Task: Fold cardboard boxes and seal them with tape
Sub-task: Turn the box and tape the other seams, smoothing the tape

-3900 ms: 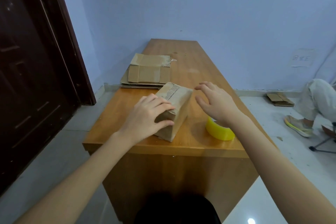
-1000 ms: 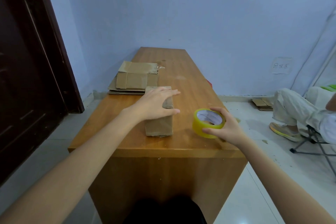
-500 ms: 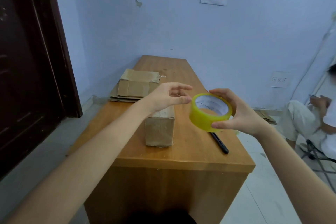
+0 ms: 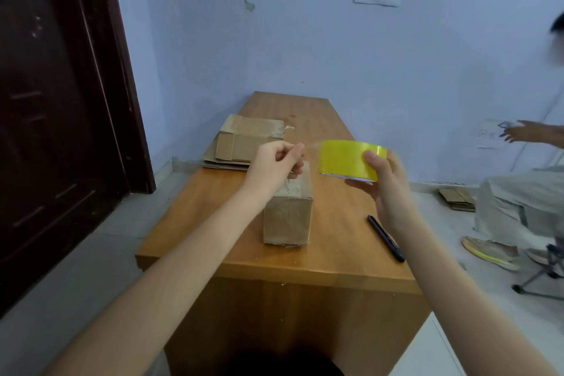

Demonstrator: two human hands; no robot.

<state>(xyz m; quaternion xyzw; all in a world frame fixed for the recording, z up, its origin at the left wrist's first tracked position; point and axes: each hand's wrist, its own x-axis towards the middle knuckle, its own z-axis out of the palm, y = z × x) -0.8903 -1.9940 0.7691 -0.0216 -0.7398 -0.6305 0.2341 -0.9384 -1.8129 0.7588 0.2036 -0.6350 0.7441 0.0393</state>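
A small folded cardboard box stands on the wooden table, near its front edge. Above the box, my right hand grips a yellow roll of tape, thumb on its outer face and fingers under it. My left hand hovers just left of the roll with thumb and fingers pinched together at the tape's loose end; a faint clear strip seems to run from the pinch to the roll. The box's top is partly hidden behind my left hand.
A black pen lies on the table right of the box. Flattened cardboard boxes are stacked at the table's far left. A dark door stands to the left. A seated person is at the right, with flat cardboard on the floor.
My right hand lifted the tape roll off the table and tilted it side-on. My left hand left the box top and closed into a pinch by the roll. The pen came into view.
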